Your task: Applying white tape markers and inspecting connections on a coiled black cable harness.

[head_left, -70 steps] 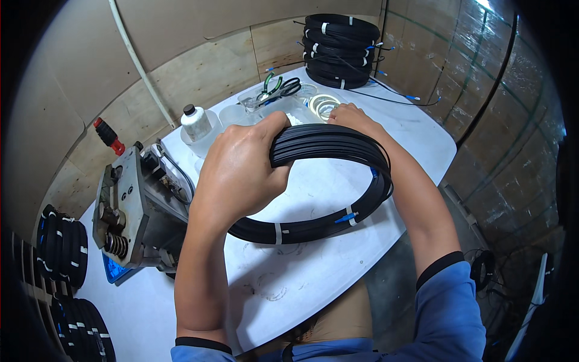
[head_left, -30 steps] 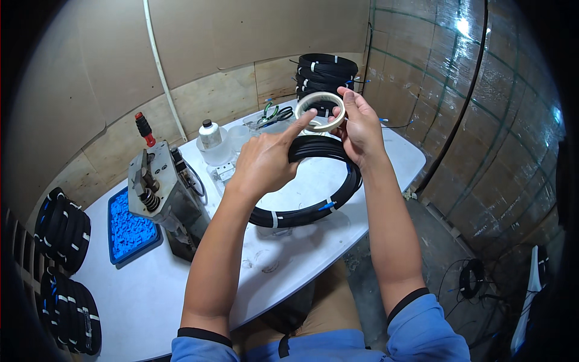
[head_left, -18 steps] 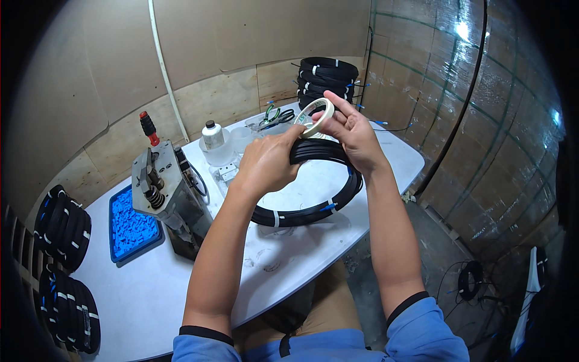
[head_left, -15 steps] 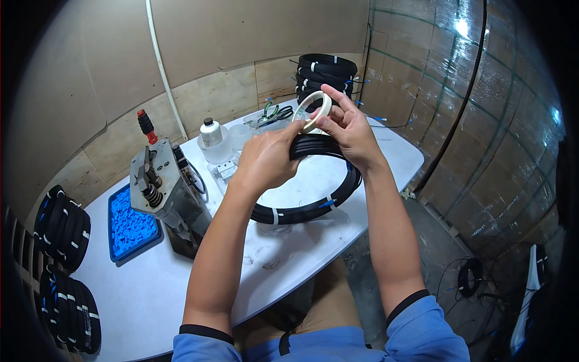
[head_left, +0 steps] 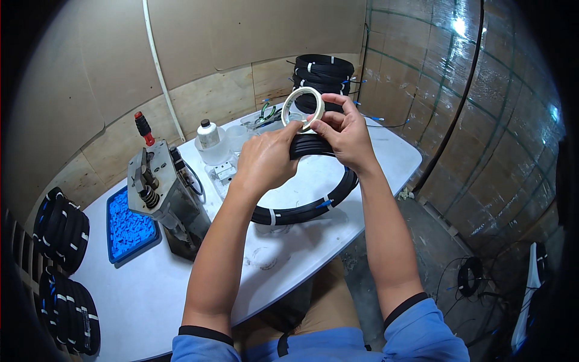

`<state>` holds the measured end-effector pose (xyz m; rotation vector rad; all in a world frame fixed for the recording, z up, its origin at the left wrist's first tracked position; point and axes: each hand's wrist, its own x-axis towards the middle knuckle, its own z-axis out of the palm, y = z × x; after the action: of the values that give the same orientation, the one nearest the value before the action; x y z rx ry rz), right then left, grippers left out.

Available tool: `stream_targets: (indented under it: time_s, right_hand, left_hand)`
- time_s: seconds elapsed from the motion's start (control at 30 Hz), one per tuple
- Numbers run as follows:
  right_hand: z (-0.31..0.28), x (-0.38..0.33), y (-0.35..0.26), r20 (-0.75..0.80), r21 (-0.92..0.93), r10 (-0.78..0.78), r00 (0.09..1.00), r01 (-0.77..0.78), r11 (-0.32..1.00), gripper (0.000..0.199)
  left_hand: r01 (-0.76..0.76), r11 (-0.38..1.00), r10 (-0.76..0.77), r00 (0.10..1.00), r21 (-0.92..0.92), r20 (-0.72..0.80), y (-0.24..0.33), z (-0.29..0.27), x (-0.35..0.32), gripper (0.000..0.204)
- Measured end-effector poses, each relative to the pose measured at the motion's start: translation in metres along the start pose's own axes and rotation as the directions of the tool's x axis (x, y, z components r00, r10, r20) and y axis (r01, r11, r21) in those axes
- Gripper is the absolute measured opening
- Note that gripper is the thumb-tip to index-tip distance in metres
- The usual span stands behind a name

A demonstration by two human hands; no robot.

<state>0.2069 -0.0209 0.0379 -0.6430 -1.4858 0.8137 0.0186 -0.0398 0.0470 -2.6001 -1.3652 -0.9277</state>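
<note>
My left hand [head_left: 265, 158] is closed round the far side of a coil of black cable [head_left: 301, 215], its thumb and finger close to the tape. In my right hand [head_left: 351, 134] is a roll of cream masking tape [head_left: 321, 108], pinched between fingers and thumb just above the coil. The tape ring stands nearly face-on, its lower edge near the cable bundle. Pale bands wrap the coil at its near side, where a small blue connector also shows. The grip of my left fingers under the bundle is hidden.
A bench press [head_left: 166, 187] with a red-black handle stands left on the white table [head_left: 114, 301], beside a blue tray [head_left: 134, 254] of small blue parts. Behind are a white bottle [head_left: 208, 135] and green-handled pliers [head_left: 265, 112]. Cable coils [head_left: 324, 67] are stacked at the back, more [head_left: 69, 308] at left.
My right hand has turned the tape roll to face me more and shifted it slightly left. My left hand keeps its hold on the coil.
</note>
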Motion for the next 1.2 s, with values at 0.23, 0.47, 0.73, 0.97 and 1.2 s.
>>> stream_targets:
  time_s: [0.23,0.47,0.73,0.97,1.2]
  right_hand:
    - [0.003,0.000,0.001,0.038,-0.029,-0.059,0.998,0.060,0.998,0.051]
    - [0.002,0.002,0.005,0.058,-0.060,-0.062,0.996,0.066,0.996,0.050]
    - [-0.001,0.008,0.008,0.062,-0.095,-0.066,0.996,0.072,0.993,0.049]
    - [-0.001,0.008,0.012,0.068,-0.043,-0.039,0.997,0.042,0.998,0.048]
    - [-0.010,0.014,0.023,0.077,-0.070,-0.112,0.991,0.117,0.991,0.049]
  left_hand:
    - [0.025,1.000,-0.025,1.000,0.011,0.019,0.001,-0.002,0.000,0.044]
    - [0.039,0.999,-0.039,0.999,0.012,0.031,-0.002,0.001,0.002,0.043]
    - [0.049,0.999,-0.049,0.999,0.020,0.011,-0.003,0.002,0.005,0.045]
    - [0.062,0.998,-0.062,0.998,0.002,-0.003,-0.006,0.006,0.007,0.052]
    - [0.072,0.997,-0.072,0.997,-0.010,0.021,-0.002,0.004,0.010,0.051]
